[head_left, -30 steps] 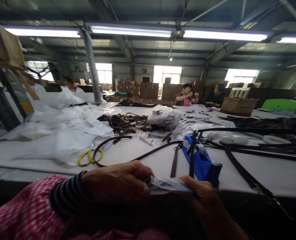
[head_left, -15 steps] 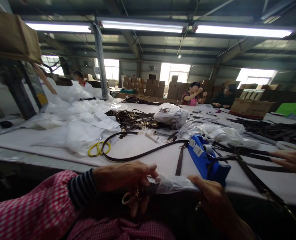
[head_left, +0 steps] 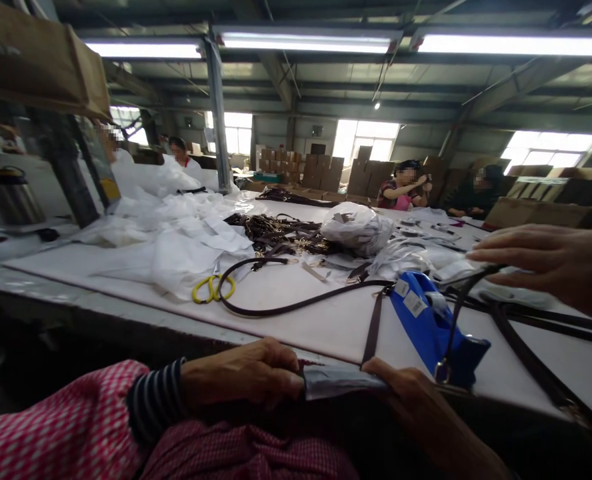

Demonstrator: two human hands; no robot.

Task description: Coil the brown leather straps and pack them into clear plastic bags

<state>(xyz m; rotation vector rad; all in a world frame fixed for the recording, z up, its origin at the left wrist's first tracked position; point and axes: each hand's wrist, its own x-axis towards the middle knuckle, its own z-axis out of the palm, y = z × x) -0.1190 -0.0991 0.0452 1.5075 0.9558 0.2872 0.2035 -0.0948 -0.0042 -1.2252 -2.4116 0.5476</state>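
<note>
A strap wrapped in thin whitish film (head_left: 343, 382) is stretched between my hands at the table's front edge. My left hand (head_left: 249, 370) is closed at its left end, thumb and fingers pinched together. Closed on the other end is my right hand (head_left: 416, 400); its fingers are mostly out of sight. Just beyond it stands a blue tape dispenser (head_left: 419, 320). A dark strap (head_left: 296, 308) curves over the table from the dispenser to yellow-handled scissors (head_left: 213, 289).
At right, a co-worker's hand (head_left: 551, 263) holds up a dark strap with a metal clasp (head_left: 443, 371). White sheets (head_left: 171, 247) pile up at left. Tangled straps (head_left: 276, 233) and a filled plastic bag (head_left: 356, 227) lie mid-table. People sit across the table.
My left fingers have closed in, and the gold clasp below them is out of sight. The film looks flatter. The co-worker's hand has come in from the right, raising a strap. The view has shifted.
</note>
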